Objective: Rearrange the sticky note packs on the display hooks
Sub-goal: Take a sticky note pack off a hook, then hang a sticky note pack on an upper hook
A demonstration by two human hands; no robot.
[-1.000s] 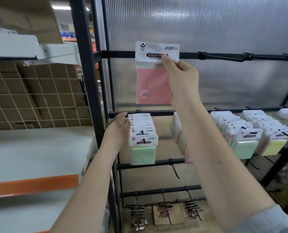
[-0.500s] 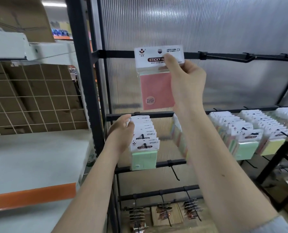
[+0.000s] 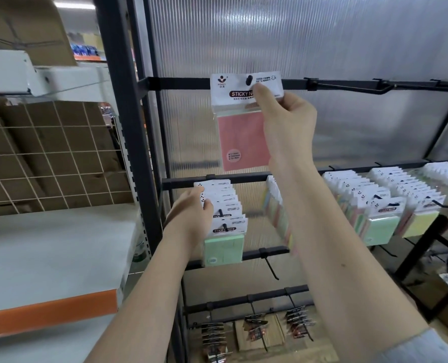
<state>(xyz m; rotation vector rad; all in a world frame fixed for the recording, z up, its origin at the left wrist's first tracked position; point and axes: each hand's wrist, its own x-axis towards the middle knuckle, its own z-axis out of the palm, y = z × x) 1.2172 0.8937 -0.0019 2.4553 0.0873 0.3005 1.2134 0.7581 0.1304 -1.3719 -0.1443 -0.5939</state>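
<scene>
Right hand (image 3: 287,127) raised to the top crossbar (image 3: 181,82) of the black display rack. Its thumb and curled fingers (image 3: 261,91) pinch the white header card of a pink sticky note pack (image 3: 244,141). The pack hangs upright in front of the ribbed translucent back panel (image 3: 322,43); a black hook tip (image 3: 249,80) shows through the hole in the card, so the pack sits on the top-row hook with the hand gripping it.

Left hand (image 3: 191,216) lower down, at the second bar. Its fingers are curled against the left side of a row of packs (image 3: 227,205) strung on one hook, thumb side pressed to the white headers; the front pack in that row is green (image 3: 224,248). Whether the fingers actually grip a pack or only rest on the stack, I cannot tell.

Same bar, further right: more hooks carry rows of packs, with a green front pack (image 3: 381,230) and a yellow one (image 3: 419,224). An empty long hook (image 3: 348,86) projects from the top bar to the right of the pink pack. Bottom bar holds small dark clipped items (image 3: 254,328), too blurred to identify. To the left, a white shelf with an orange edge (image 3: 52,307).
</scene>
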